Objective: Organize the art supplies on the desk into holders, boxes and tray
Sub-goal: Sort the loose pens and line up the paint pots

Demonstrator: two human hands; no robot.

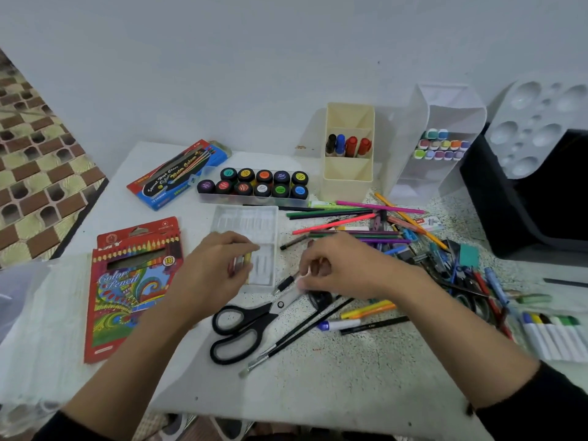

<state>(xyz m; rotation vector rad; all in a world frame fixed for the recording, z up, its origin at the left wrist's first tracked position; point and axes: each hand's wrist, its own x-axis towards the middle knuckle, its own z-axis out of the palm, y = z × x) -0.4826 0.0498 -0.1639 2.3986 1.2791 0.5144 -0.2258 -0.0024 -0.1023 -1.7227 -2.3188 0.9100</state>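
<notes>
White tray (245, 221) beneath our left hand (213, 268), fingers pinching small yellowish sticks (247, 259). Our right hand (340, 268) arches nearby, fingers curled; its hold we cannot tell.

The left hand (216, 268) covers the near corner of the clear ridged plastic tray (254, 222) and pinches small yellowish sticks (244, 261), too blurred to identify. Whatever the curled right hand (340, 265) holds is hidden. The row of white-barrelled markers (553, 338) and the white welled paint palette (537, 122) run off the right edge.

I see a white speckled desk (350, 393) carrying black-handled metal scissors (261, 316), a red cardboard colour-pencil box (127, 297) and loose coloured wooden pencils (334, 223).
</notes>
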